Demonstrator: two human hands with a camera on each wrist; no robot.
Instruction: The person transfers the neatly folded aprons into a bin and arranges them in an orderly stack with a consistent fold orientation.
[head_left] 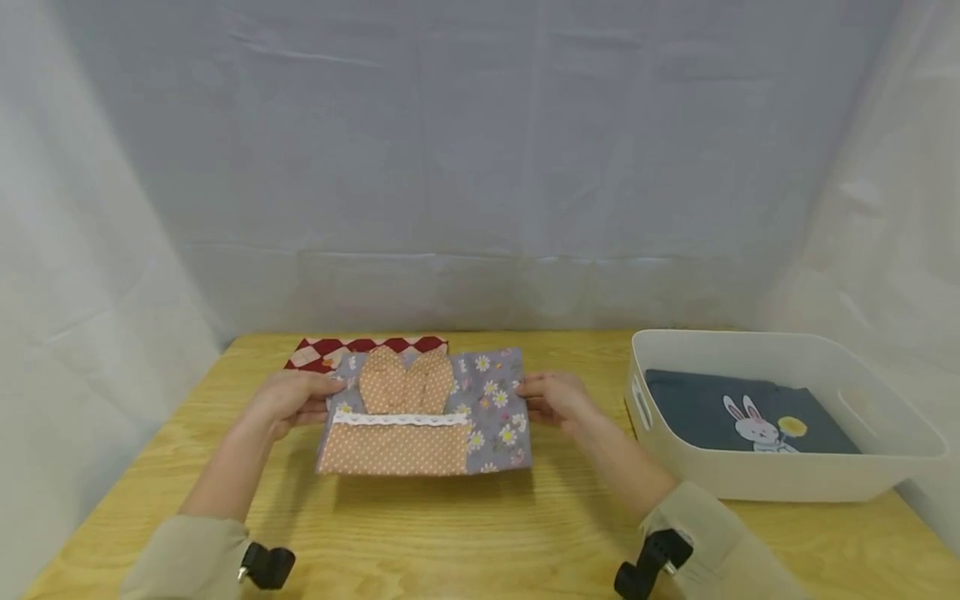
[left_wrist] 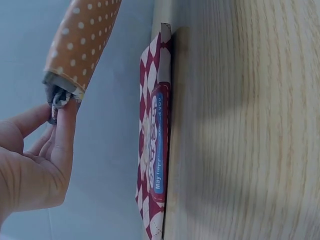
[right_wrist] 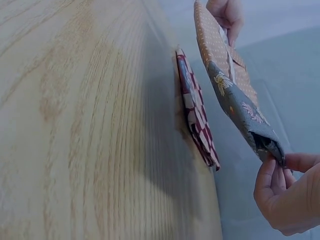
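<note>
A folded floral cloth (head_left: 491, 408), grey-purple with white daisies, is held up above the table. On its front are an orange polka-dot panel (head_left: 397, 450), a white lace strip and two rounded orange flaps. My left hand (head_left: 288, 400) pinches its left edge between thumb and fingers; the left wrist view shows folded layers at that grip. At the opposite edge my right hand (head_left: 558, 400) pinches the cloth the same way. Behind and below it, a folded red-and-cream checked cloth (left_wrist: 152, 135) lies flat on the table, partly hidden in the head view. A lettered patch shows on it.
To the right stands a white plastic bin (head_left: 780, 479) with handle cutouts. Inside lies a folded dark cloth (head_left: 690, 408) with a rabbit picture. The wooden table (head_left: 450, 542) reaches back to a pale hanging sheet (head_left: 480, 167), with more sheeting at both sides.
</note>
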